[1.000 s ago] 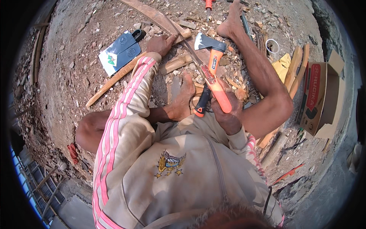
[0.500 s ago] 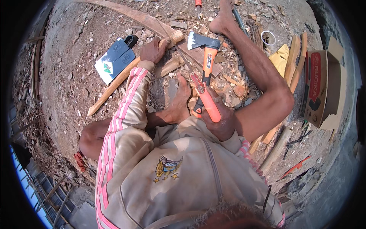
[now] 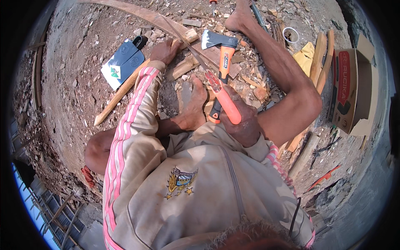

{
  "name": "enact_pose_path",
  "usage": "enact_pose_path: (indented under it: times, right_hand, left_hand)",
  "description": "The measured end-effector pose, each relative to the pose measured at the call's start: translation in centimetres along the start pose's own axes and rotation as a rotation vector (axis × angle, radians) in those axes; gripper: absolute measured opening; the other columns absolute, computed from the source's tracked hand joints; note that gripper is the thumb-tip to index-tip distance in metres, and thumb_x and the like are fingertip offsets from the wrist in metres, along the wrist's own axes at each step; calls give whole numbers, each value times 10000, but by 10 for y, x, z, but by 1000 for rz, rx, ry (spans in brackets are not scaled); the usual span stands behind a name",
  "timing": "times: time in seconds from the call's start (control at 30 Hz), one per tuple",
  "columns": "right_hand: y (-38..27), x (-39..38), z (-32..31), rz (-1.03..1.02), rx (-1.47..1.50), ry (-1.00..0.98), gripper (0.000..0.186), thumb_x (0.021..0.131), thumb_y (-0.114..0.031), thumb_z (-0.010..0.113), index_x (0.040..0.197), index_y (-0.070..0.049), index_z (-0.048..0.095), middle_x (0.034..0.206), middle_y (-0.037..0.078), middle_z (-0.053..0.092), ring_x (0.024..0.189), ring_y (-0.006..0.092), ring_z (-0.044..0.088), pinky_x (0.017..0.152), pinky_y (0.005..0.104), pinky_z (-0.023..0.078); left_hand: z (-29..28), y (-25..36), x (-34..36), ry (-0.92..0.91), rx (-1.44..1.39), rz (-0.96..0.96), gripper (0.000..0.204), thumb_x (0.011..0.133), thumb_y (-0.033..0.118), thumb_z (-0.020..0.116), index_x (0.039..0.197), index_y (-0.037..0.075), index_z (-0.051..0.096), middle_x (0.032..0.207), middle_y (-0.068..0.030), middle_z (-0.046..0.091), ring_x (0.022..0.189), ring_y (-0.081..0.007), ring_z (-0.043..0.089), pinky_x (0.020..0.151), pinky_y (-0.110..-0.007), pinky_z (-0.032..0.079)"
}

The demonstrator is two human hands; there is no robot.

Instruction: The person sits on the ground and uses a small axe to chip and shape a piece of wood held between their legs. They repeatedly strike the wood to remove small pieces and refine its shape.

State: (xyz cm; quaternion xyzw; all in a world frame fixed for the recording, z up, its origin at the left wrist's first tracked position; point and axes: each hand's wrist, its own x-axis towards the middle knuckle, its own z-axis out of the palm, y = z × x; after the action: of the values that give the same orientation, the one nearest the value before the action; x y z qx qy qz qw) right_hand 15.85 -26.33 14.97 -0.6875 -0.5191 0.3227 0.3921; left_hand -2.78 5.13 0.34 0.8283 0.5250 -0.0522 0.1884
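My right hand (image 3: 243, 118) is closed round the red-orange handle of a hand saw (image 3: 227, 102). The saw's long narrow blade slants away to the upper left and lies across a wooden pole (image 3: 118, 98) close to its far end. My left hand (image 3: 163, 52) grips that pole just left of the blade. The pole runs down to a tapered end on the ground at the left. Whether the teeth have cut into the wood is too small to tell. An axe (image 3: 226, 62) with an orange and black handle lies just right of the blade, its lower handle beside my right hand.
A blue-and-white folder-like item (image 3: 123, 62) lies left of the pole. A long curved board (image 3: 133, 11) crosses the top. Wood chips and offcuts surround my bare feet. To the right are a white ring (image 3: 291, 35), yellow paper (image 3: 304, 58), wooden strips (image 3: 318, 58) and an open cardboard box (image 3: 354, 91).
The saw has slid slightly forward and to the upper left across the pole, my right hand moving with it. My left hand keeps its hold, and the whole view has shifted a little.
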Motion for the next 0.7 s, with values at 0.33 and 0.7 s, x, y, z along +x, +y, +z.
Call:
enact_pose_path:
  times: [0.33, 0.7]
  right_hand:
    - [-14, -21, -23, -46, 97, -11, 720, 784, -52, 712, 1466, -88, 484, 1123, 233, 675, 884, 393, 697, 743, 439, 588]
    - [-3, -29, -14, -57, 31, 12, 723, 766, -4, 695, 1459, -66, 500, 1119, 207, 706, 838, 368, 721, 746, 416, 593]
  left_hand:
    - [8, -4, -7, 83, 83, 44, 706, 981, 697, 358, 1127, 62, 629, 864, -309, 700, 866, -486, 690, 778, -572, 523]
    - [18, -24, 6, 33, 48, 113, 539, 1023, 571, 365, 1178, 118, 612, 970, -280, 692, 922, -491, 656, 784, -569, 497]
